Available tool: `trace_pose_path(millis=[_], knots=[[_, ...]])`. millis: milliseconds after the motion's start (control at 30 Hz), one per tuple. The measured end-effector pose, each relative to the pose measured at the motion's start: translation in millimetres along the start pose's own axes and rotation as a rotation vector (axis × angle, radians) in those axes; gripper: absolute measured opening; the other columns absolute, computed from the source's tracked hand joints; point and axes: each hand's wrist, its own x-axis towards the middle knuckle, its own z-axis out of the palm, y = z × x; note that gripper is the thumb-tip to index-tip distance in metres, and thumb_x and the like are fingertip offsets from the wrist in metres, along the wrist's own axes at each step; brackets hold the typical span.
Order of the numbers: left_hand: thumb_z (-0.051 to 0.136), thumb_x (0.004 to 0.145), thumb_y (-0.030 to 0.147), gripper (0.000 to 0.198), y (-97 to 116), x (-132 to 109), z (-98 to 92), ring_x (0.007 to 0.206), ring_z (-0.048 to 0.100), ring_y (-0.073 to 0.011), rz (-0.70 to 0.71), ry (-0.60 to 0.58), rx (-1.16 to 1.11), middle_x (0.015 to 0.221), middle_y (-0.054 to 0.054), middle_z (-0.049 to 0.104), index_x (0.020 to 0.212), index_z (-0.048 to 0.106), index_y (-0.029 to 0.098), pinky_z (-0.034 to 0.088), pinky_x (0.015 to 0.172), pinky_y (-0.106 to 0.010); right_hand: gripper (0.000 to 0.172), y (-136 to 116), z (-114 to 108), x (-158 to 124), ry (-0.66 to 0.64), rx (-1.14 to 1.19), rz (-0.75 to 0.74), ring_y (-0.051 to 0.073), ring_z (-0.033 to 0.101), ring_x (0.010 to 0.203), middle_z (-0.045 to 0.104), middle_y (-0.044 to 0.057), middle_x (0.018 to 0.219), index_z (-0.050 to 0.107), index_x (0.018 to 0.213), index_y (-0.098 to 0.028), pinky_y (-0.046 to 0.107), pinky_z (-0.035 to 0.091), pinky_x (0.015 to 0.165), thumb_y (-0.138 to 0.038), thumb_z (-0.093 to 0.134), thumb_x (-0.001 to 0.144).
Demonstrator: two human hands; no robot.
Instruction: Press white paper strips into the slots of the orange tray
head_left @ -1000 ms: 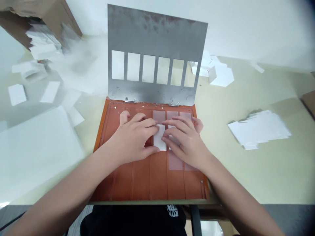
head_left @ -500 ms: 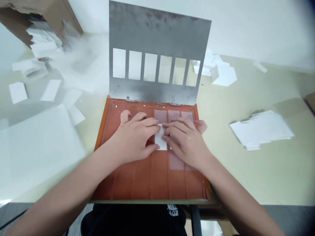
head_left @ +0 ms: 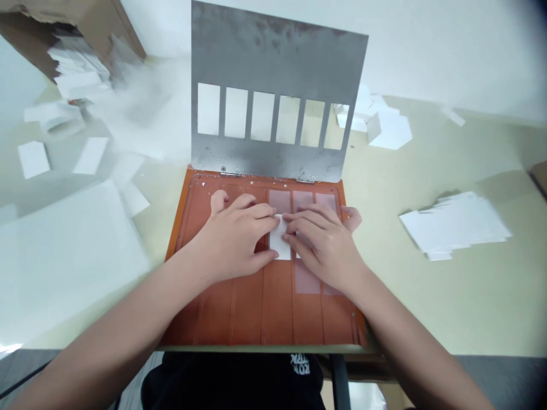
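A small white card (head_left: 280,242) lies flat on the orange-brown board (head_left: 243,307), over one of its narrow slots. My left hand (head_left: 239,239) holds the card's left side, thumb at the lower corner and fingertips at the upper edge. On the card's right side press the bent fingertips of my right hand (head_left: 322,245), which hides most of the neighbouring slots. Translucent pinkish strips (head_left: 306,278) lie in the slots on the right, partly under that hand. Hinged to the board's far edge, a grey metal plate (head_left: 273,62) with a row of rectangular windows stands raised.
To the right lies a fanned stack of white cards (head_left: 457,225). White folded pieces (head_left: 388,130) sit behind the plate's right side. At left are loose white cards (head_left: 34,159), a large pale sheet (head_left: 77,245) and an open cardboard box (head_left: 102,28) of white pieces.
Both hands keep almost the same position at the white card. The whole view has shifted very slightly; nothing else visibly moved.
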Motion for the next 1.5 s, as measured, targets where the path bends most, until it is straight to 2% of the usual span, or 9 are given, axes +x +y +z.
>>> trace_pose_path(millis=[300,500,633,767,933,1067,1233,1333,1500], knots=[[0.064,0.083,0.04,0.027,0.3,-1.3,1.6,0.11,0.054,-0.0307,-0.008,0.015,-0.007,0.124,-0.006,0.069,0.104,0.07,0.023,0.027,0.087,-0.049,0.014,-2.6,1.2,0.5,0.043,0.037,0.035,0.026,0.062,0.108,0.076,0.0,0.103,0.061,0.083,-0.024,0.047,0.016,0.096,-0.026,0.055,0.095],[0.063,0.084,0.041,0.03,0.4,-1.5,1.8,0.112,0.054,-0.0317,-0.017,0.002,-0.005,0.128,-0.006,0.068,0.107,0.07,0.023,0.027,0.088,-0.051,0.011,-1.7,3.8,-0.6,0.063,0.015,0.044,0.027,0.06,0.112,0.076,0.0,0.098,0.063,0.1,-0.027,0.049,0.013,0.1,-0.027,0.053,0.096],[0.062,0.084,0.04,0.03,0.9,-2.0,1.3,0.112,0.054,-0.0321,-0.019,-0.004,-0.001,0.128,-0.005,0.068,0.107,0.07,0.023,0.027,0.088,-0.052,0.01,-0.9,4.0,-0.7,0.055,0.021,0.056,0.028,0.058,0.116,0.075,-0.001,0.1,0.063,0.1,-0.028,0.051,0.013,0.101,-0.029,0.054,0.096],[0.062,0.085,0.039,0.029,1.2,-2.1,0.7,0.112,0.054,-0.0319,-0.015,-0.001,0.003,0.128,-0.006,0.068,0.108,0.069,0.023,0.027,0.088,-0.052,0.014,0.5,3.0,0.3,0.008,0.03,0.085,0.032,0.051,0.126,0.073,-0.001,0.117,0.065,0.104,-0.031,0.055,0.016,0.101,-0.034,0.054,0.096],[0.063,0.085,0.04,0.027,1.2,-1.7,0.6,0.111,0.053,-0.0316,-0.006,-0.001,0.0,0.125,-0.007,0.069,0.105,0.07,0.024,0.027,0.088,-0.051,0.026,3.1,1.2,3.1,-0.052,0.04,0.116,0.038,0.036,0.14,0.057,0.001,0.145,0.06,0.12,-0.034,0.065,0.015,0.104,-0.039,0.054,0.095],[0.063,0.085,0.039,0.027,1.9,-1.9,1.4,0.111,0.053,-0.0312,-0.009,-0.005,0.0,0.128,-0.006,0.067,0.106,0.069,0.024,0.028,0.088,-0.051,0.033,3.0,-1.4,5.0,-0.138,0.026,0.147,0.04,0.031,0.144,0.056,0.002,0.146,0.055,0.127,-0.033,0.072,0.012,0.105,-0.041,0.051,0.096],[0.065,0.083,0.037,0.028,4.7,-2.7,1.4,0.118,0.051,-0.0328,-0.026,0.011,0.01,0.14,-0.007,0.057,0.107,0.068,0.023,0.03,0.091,-0.052,0.035,1.6,-1.7,4.6,-0.141,0.052,0.152,0.038,0.03,0.146,0.057,0.003,0.144,0.051,0.13,-0.031,0.073,0.008,0.106,-0.037,0.052,0.095],[0.07,0.079,0.038,0.04,6.2,-2.6,1.6,0.123,0.048,-0.0348,-0.065,0.055,0.019,0.147,-0.01,0.047,0.116,0.064,0.024,0.029,0.096,-0.055,0.033,2.4,0.5,3.5,-0.094,0.113,0.153,0.037,0.034,0.144,0.063,0.003,0.137,0.053,0.126,-0.031,0.072,0.004,0.107,-0.035,0.056,0.093],[0.076,0.072,0.045,0.074,5.7,-1.2,3.3,0.128,0.043,-0.0372,-0.195,0.053,-0.012,0.146,-0.014,0.046,0.135,0.047,0.021,0.023,0.103,-0.06,0.023,4.4,5.1,2.0,0.028,0.196,0.144,0.034,0.05,0.134,0.072,0.001,0.119,0.058,0.114,-0.032,0.07,0.002,0.11,-0.035,0.061,0.09]])
